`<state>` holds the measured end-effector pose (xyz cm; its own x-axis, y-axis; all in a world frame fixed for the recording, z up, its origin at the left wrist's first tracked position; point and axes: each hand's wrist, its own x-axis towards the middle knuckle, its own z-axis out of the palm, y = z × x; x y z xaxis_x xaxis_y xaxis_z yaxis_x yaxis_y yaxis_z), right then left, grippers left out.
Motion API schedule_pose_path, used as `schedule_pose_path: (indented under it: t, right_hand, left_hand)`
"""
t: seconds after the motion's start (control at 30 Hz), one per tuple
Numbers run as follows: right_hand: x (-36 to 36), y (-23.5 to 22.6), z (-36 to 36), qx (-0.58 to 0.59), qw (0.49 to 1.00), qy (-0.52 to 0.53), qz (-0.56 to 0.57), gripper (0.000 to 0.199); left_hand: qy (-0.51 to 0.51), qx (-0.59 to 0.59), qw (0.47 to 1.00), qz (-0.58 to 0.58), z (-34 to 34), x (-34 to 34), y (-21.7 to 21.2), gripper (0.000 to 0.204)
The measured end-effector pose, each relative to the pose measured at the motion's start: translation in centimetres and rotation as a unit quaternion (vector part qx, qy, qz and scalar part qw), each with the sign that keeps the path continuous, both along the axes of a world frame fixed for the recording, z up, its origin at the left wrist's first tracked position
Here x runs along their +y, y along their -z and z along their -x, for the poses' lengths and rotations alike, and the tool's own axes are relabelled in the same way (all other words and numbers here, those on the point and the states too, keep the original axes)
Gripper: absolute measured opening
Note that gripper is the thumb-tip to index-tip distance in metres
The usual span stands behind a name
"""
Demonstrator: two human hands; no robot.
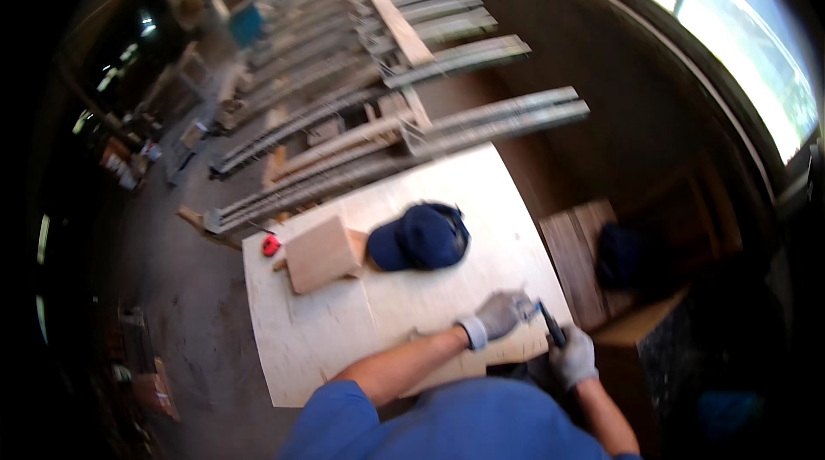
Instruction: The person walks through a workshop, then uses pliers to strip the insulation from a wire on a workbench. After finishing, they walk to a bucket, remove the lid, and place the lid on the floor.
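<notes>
Nearest, below the wearer's blue-shirted chest line, the gloved right hand (573, 359) has its fingers wrapped around the lower end of a slim dark tool (553, 324). The tool is held just off the right near corner of the pale bench (314, 348); its long axis slants, the free end pointing away from the wearer and somewhat to the left, toward the other glove. It looks straight, narrow and nearly black, with a touch of blue at the far tip; blur hides finer detail. The gloved left hand (503, 314) is beside that tip, fingers partly curled, and I cannot tell whether they grip anything. Farther up the bench lies a navy cap (421, 237), its brim toward the left, with a light wooden block-like piece (320, 255) to its left and a red tape measure (271, 245) beyond that. Behind the bench stretch rows of long grey bars (481, 121), a pale plank (394, 18) lying across some.
</notes>
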<state>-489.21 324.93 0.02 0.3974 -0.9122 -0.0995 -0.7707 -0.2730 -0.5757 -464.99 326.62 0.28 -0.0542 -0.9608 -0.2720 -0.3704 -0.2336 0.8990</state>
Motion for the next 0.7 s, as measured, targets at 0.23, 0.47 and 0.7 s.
schedule_pose_path:
  t: [0.23,0.47,0.7]
  right_hand:
    - [-1.4,-5.3,-0.9,0.0,0.993,-0.004,-0.116,0.022]
    - [-0.9,-5.1,-0.1,-0.027,0.994,-0.002,-0.102,0.019]
    - [-1.2,-4.5,0.3,-0.042,0.996,-0.058,-0.052,0.021]
  left_hand:
    - [-0.04,0.103,0.994,0.026,-1.1,1.2,-1.8,0.045]
    - [0.052,0.174,0.976,-0.121,-1.5,1.4,-3.8,0.047]
    - [0.057,0.261,0.959,-0.091,-1.9,0.5,-4.3,0.046]
